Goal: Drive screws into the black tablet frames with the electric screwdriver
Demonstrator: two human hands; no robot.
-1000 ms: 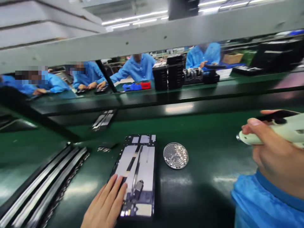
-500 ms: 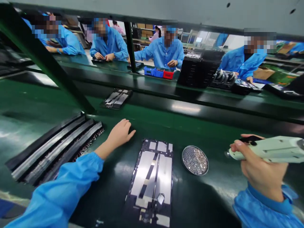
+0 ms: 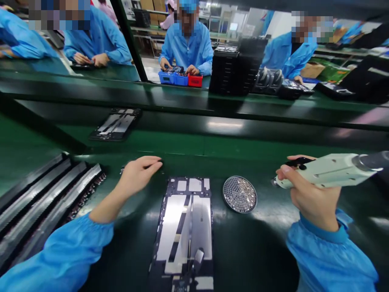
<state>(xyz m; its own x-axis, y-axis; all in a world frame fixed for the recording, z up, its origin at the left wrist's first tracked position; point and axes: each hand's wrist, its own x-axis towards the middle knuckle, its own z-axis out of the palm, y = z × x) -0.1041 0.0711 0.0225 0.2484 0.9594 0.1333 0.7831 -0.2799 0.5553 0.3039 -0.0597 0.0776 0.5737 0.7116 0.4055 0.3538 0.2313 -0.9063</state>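
My left hand [image 3: 138, 175] hovers or rests just left of the tablet's top edge. Its fingers are stretched forward, the thumb close below them, and nothing shows between them. In my right hand [image 3: 316, 202] is a pale green electric screwdriver [image 3: 331, 170], held sideways with its tip pointing left. Between the hands lies an opened tablet [image 3: 202, 219] with silver plates, a dark ribbon strip and a loose-looking silver tab near its lower end. A round dish [image 3: 240, 194] of small screws sits right of the tablet, nearer to the screwdriver.
Long black strips [image 3: 57, 202] with small parts along one edge lie at left. Another opened tablet [image 3: 117, 123] lies farther back. A green post [image 3: 39, 125] slants down beyond the strips. Across the bench are co-workers in blue, blue and red bins [image 3: 180, 79], and stacked black trays [image 3: 232, 69].
The view has shifted, so the bench items sit further left. My left thumb has drawn closer to its fingers. The screwdriver stays in my right hand. A co-worker opposite has brought both hands to the bins.
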